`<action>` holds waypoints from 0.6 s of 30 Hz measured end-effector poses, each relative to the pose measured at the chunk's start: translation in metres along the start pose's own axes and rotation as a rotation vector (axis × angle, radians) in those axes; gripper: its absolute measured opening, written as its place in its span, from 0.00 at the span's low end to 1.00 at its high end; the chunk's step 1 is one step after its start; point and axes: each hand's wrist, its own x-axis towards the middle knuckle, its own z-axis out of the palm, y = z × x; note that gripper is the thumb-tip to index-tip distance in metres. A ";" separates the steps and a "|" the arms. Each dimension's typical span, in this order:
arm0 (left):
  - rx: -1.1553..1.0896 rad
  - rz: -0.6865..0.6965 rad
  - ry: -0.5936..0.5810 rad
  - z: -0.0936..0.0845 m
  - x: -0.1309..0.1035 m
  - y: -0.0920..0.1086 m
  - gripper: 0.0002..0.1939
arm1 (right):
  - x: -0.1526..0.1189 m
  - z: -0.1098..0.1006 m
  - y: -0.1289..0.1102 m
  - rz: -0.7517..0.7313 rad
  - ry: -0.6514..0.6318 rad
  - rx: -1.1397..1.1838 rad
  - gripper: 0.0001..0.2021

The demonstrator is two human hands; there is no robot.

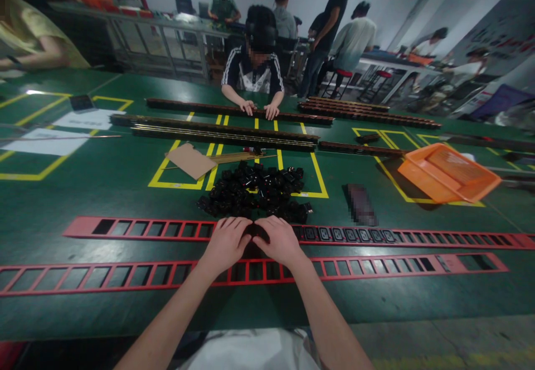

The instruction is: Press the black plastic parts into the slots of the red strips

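Note:
My left hand [229, 243] and my right hand [278, 240] are side by side over the far red slotted strip [175, 229]. Their fingers curl down onto it, thumbs facing each other. Something dark shows between them, too hidden to name. To the right of my right hand, several black sockets [337, 234] sit in a row in the strip's openings; the openings left of my left hand show no sockets. Just beyond my fingertips lies a heap of small black socket pieces [254, 189]. A second red slotted strip [129, 276] runs nearer, beneath my wrists.
An orange basket [447, 178] sits tilted at the right, past a dark blurred object [360, 204]. Cardboard [191, 161] and long dark rails [225, 137] lie beyond the heap. Opposite, a co-worker's hands [261, 109] rest on another rail. White papers [45, 140] are at left.

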 end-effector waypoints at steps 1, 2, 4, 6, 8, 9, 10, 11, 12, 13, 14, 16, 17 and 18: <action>0.001 0.004 0.000 -0.001 0.000 0.001 0.15 | 0.000 0.000 -0.001 0.006 0.000 -0.002 0.17; 0.003 0.007 0.000 -0.001 0.000 0.001 0.16 | 0.000 0.000 -0.001 0.010 0.001 -0.003 0.17; 0.009 0.014 -0.002 -0.001 0.000 0.002 0.16 | 0.000 -0.001 -0.002 0.009 0.004 -0.001 0.16; 0.015 0.015 -0.003 -0.001 0.000 0.003 0.17 | 0.000 -0.001 -0.001 0.005 0.007 0.004 0.16; 0.016 0.009 -0.004 -0.001 0.000 0.002 0.16 | 0.000 -0.001 -0.001 0.001 0.008 0.004 0.16; 0.015 0.005 -0.003 -0.001 0.001 0.002 0.15 | 0.000 0.000 0.000 -0.002 0.008 0.003 0.15; 0.011 0.003 -0.002 0.000 0.001 0.001 0.14 | 0.000 0.000 0.000 -0.005 0.008 0.000 0.15; 0.006 0.001 -0.001 0.000 0.001 0.001 0.14 | 0.000 0.000 0.001 -0.009 0.005 -0.002 0.15; 0.001 0.001 -0.001 0.001 0.001 0.000 0.14 | 0.000 0.001 0.002 -0.013 0.003 -0.005 0.15; -0.004 0.001 0.001 0.001 0.001 -0.001 0.15 | 0.000 0.001 0.002 -0.014 0.001 -0.007 0.15; -0.007 0.002 0.001 0.002 0.001 -0.002 0.15 | 0.000 0.002 0.003 -0.016 0.000 -0.009 0.15; -0.011 0.004 0.000 0.003 0.001 -0.003 0.16 | 0.001 0.002 0.004 -0.017 0.001 -0.009 0.15; -0.012 0.005 0.000 0.003 0.001 -0.004 0.16 | 0.001 0.002 0.004 -0.018 0.001 -0.006 0.15; -0.012 0.006 0.002 0.003 0.001 -0.004 0.16 | 0.001 0.001 0.004 -0.019 0.001 -0.003 0.15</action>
